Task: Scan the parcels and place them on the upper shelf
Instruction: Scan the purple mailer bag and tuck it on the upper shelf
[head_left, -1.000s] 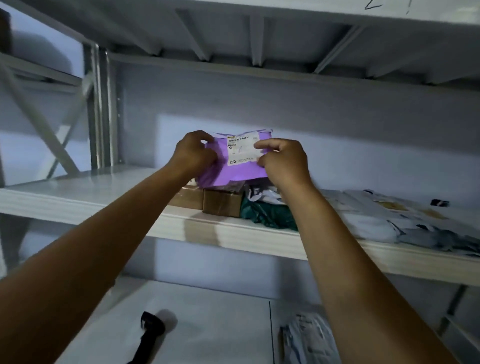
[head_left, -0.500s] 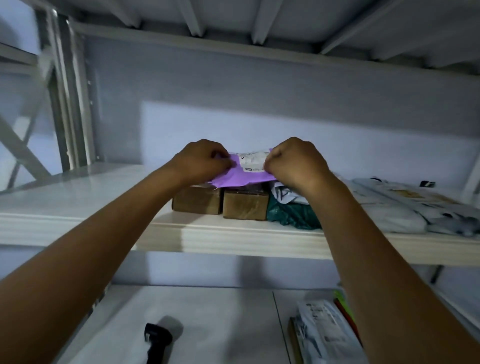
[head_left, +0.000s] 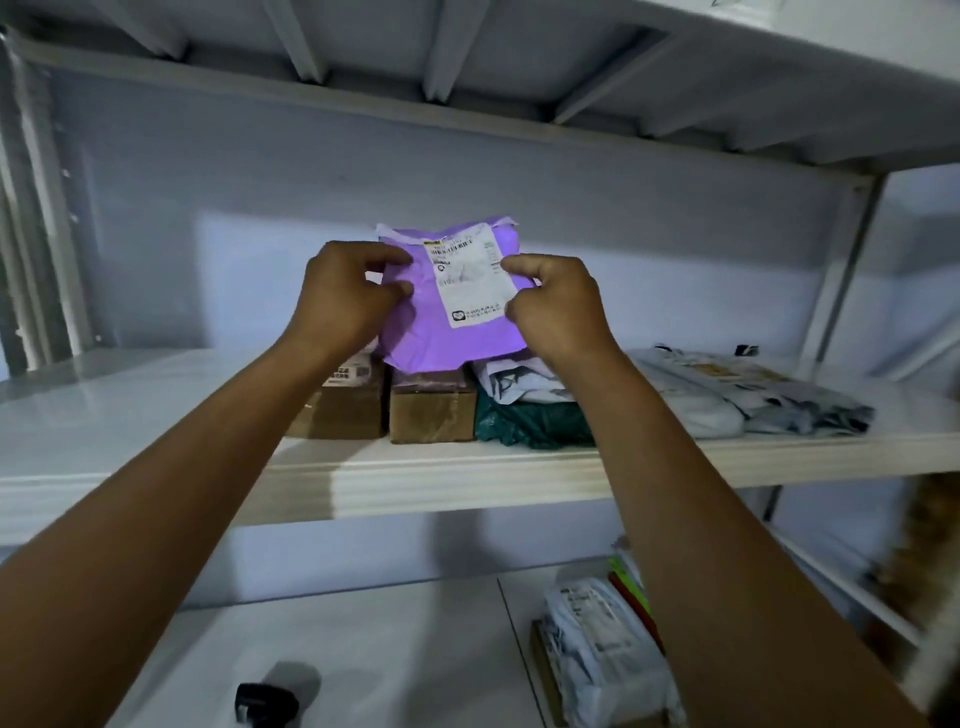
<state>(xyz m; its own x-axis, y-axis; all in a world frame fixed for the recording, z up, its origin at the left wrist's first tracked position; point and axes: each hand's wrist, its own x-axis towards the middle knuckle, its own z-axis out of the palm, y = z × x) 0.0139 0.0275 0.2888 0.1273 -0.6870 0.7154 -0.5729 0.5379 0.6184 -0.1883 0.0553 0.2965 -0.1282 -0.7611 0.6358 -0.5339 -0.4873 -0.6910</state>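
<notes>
Far left, the white upper shelf (head_left: 130, 415) has a bare stretch of board, and that looks like the room to spare. Down below, the black handheld scanner (head_left: 266, 701) lies on the lower surface with neither hand on it, so I'd judge the scan of this parcel is done and we're on the placing step.

Now the left hand (head_left: 347, 291): thumb and fingers pinched onto the left edge of the purple plastic mailer parcel (head_left: 441, 338). The parcel is held upright in the air, just above the two brown cardboard boxes (head_left: 434, 413) at the shelf's front edge. Whether its bottom edge touches them, I can't say.

Its white shipping label (head_left: 470, 283) faces the person, likely so the label stays readable once it's shelved. The right hand (head_left: 558, 306) clamps the opposite edge, thumb on the label's side. A two-handed pinch makes sense on a floppy bag like this, since it stops the thing folding over.

To the right, a dark green bag (head_left: 530, 423) sits against the boxes under a pale wrapped packet, then grey-white poly mailers (head_left: 727, 400) lie flat. At lower right, a stack of wrapped parcels (head_left: 602, 654) waits, so there's plenty left to do.
</notes>
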